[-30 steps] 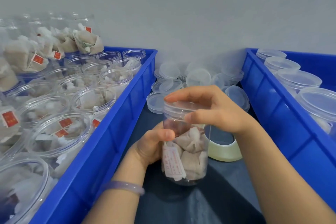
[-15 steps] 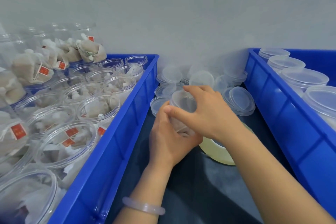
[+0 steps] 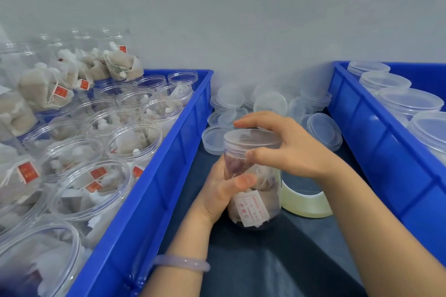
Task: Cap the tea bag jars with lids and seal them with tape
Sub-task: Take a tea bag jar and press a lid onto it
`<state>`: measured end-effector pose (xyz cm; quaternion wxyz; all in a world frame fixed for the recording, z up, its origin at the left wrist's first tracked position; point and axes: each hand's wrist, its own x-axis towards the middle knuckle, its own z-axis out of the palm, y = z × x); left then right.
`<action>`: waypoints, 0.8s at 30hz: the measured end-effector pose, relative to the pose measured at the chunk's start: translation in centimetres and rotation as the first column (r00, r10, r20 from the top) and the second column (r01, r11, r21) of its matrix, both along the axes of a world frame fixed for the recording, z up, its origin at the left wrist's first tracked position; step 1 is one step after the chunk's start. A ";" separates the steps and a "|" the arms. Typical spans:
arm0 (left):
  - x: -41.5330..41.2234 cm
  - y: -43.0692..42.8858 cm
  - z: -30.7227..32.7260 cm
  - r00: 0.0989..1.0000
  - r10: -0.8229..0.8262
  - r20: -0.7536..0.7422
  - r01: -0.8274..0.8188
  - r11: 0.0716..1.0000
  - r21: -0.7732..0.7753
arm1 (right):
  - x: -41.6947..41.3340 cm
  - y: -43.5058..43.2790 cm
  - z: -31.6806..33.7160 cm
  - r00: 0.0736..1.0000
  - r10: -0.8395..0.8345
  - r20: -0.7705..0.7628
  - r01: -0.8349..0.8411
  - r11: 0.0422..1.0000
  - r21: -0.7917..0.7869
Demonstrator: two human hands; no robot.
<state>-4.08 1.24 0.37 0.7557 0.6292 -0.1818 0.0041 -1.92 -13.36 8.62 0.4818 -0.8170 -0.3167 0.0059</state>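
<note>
Left bin (image 3: 169, 176): blue, on the left, packed with open jars (image 3: 135, 137) of tea bags with red tags; more tea bags are heaped at its far end.
Right bin (image 3: 376, 132): blue, on the right, holding 4 capped jars (image 3: 407, 101) in a row.
Loose lids (image 3: 270, 103): clear, piled against the wall between the 2 bins, behind the hands.
Tape roll (image 3: 306, 202): pale, flat on the dark mat (image 3: 265, 260) just right of the jar, partly hidden by the right wrist.
Bracelet (image 3: 183, 263): pale, on the left wrist.
Change: 0.5 s ago both hands were further back by the loose lids and covered most of the jar; now it stands nearer, with its label showing.
Jar (image 3: 253, 190): upright on the mat between the bins, tea bags inside.
Lid (image 3: 251, 140): sits on the jar's mouth.
Left hand (image 3: 224, 190): wraps the jar's body from the left, thumb across the front.
Right hand (image 3: 289, 147): comes from the right, fingers behind the lid's rim and thumb in front, clamped on it.
</note>
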 end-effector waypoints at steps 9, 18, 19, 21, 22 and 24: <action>0.2 0.0 -0.4 0.972 0.232 0.036 -0.234 0.970 0.069 | -1.3 2.0 -0.4 0.953 -0.189 0.237 0.224 0.965 -0.133; 0.2 0.5 -0.2 0.972 0.226 0.066 -0.231 0.969 0.082 | -0.8 1.7 -0.9 0.954 -0.201 0.224 0.211 0.977 -0.022; 0.2 0.5 -0.3 0.974 0.218 0.068 -0.223 0.971 0.081 | -0.8 1.4 -0.9 0.965 -0.166 0.203 0.167 0.986 0.013; 0.2 0.4 -0.3 0.977 0.205 0.061 -0.209 0.975 0.076 | -0.7 0.9 -0.9 0.980 -0.105 0.169 0.095 0.993 0.068; 0.2 0.3 -0.3 0.977 0.207 0.057 -0.211 0.974 0.077 | -0.7 0.7 -0.8 0.981 -0.090 0.171 0.078 0.994 0.075; 0.2 0.0 -0.3 0.970 0.237 0.057 -0.242 0.966 0.095 | -0.9 1.0 -0.7 0.969 -0.131 0.211 0.134 0.991 -0.001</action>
